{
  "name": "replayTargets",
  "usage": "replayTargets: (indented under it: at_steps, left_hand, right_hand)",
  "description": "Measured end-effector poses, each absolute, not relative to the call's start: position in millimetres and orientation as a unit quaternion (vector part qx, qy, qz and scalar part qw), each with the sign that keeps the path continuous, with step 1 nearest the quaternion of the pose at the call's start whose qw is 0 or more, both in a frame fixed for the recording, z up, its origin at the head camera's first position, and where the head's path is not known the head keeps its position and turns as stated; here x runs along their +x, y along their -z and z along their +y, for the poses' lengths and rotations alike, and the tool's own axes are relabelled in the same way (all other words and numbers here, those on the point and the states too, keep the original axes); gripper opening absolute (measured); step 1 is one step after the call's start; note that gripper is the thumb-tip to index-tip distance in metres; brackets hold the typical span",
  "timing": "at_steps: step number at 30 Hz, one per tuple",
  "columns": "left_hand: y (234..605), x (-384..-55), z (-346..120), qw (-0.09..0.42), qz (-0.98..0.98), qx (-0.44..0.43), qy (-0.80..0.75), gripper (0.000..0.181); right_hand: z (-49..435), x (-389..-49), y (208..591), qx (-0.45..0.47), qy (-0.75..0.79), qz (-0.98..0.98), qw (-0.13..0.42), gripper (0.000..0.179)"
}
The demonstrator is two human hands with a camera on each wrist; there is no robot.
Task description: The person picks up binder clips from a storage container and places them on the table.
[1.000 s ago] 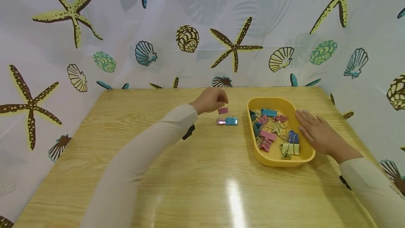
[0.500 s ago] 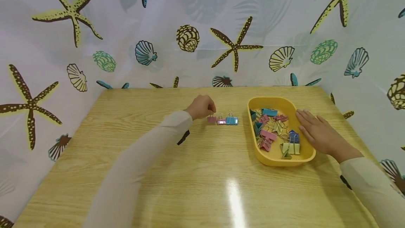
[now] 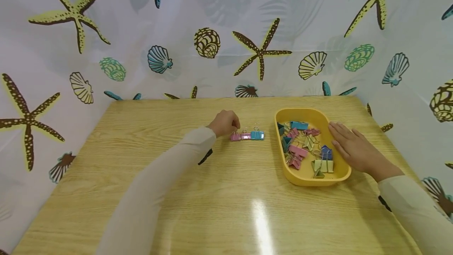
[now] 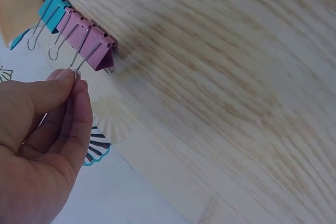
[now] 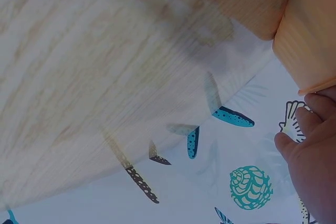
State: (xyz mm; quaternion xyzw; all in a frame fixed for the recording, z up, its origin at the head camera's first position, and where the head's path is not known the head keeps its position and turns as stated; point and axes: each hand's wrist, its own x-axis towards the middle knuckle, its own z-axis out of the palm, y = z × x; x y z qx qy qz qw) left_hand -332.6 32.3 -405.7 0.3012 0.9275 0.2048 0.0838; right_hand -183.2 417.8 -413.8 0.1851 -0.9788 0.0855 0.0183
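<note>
Three binder clips stand side by side in a row on the wooden table. At the row's left end is a pink binder clip (image 4: 98, 50), whose wire handle my left hand (image 3: 224, 123) pinches between thumb and fingertips. Beside it come another pink binder clip (image 3: 245, 136) and a blue binder clip (image 3: 257, 135) at the right end. My right hand (image 3: 355, 148) rests with extended fingers on the right rim of a yellow tray (image 3: 288, 174). In the right wrist view, its fingers (image 5: 310, 121) touch the tray's edge.
Inside the tray lie several loose binder clips in pink, blue, green and yellow, among them a pale yellow binder clip (image 3: 323, 166). Behind the wooden table (image 3: 198, 207) hangs a white cloth (image 3: 226, 7) printed with starfish and shells.
My left hand has carried the pink binder clip left and down to the table, then slid it right against the other pink one. The right hand stays on the tray.
</note>
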Motion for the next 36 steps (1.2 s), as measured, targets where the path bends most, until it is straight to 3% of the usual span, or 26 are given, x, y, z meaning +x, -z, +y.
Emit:
replayTargets:
  at_steps: [36]
  left_hand:
    - [399.3, -330.8, 39.3, 0.061, 0.928, 0.314, -0.189, 0.014]
  right_hand:
    - [417.1, -182.1, 413.4, 0.182, -0.093, -0.979, 0.023, 0.054]
